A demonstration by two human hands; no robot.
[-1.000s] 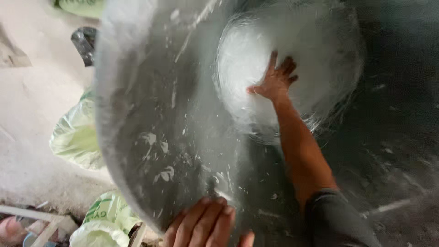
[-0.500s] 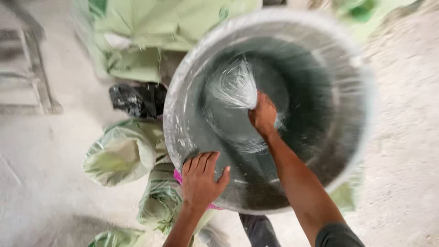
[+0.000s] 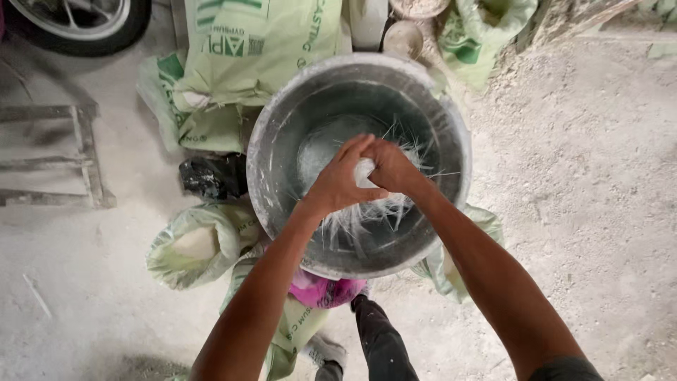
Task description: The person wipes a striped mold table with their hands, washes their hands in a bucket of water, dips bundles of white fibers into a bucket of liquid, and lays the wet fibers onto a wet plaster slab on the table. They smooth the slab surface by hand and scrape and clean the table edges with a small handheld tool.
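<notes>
A large round metal basin point(image 3: 282, 127), dusted white, rests on top of pale green sacks. Both my hands meet over its middle. My left hand point(image 3: 340, 180) and my right hand point(image 3: 392, 168) are closed together around a bundle of thin white fibres point(image 3: 364, 212). The strands hang down and splay from between my fingers into the basin. A small white lump shows between the two hands.
Pale green powder sacks point(image 3: 254, 49) lie behind and under the basin, one open sack point(image 3: 194, 243) at the left showing white powder. A black bag point(image 3: 210, 176), a pink bag point(image 3: 326, 291), a wooden frame point(image 3: 83, 152), a tyre point(image 3: 77, 21) and the dusty floor surround it.
My left hand has left the basin's rim and joined the right hand over the middle. The clear plastic sheet seen earlier is gone; both hands now grip white fibres.
</notes>
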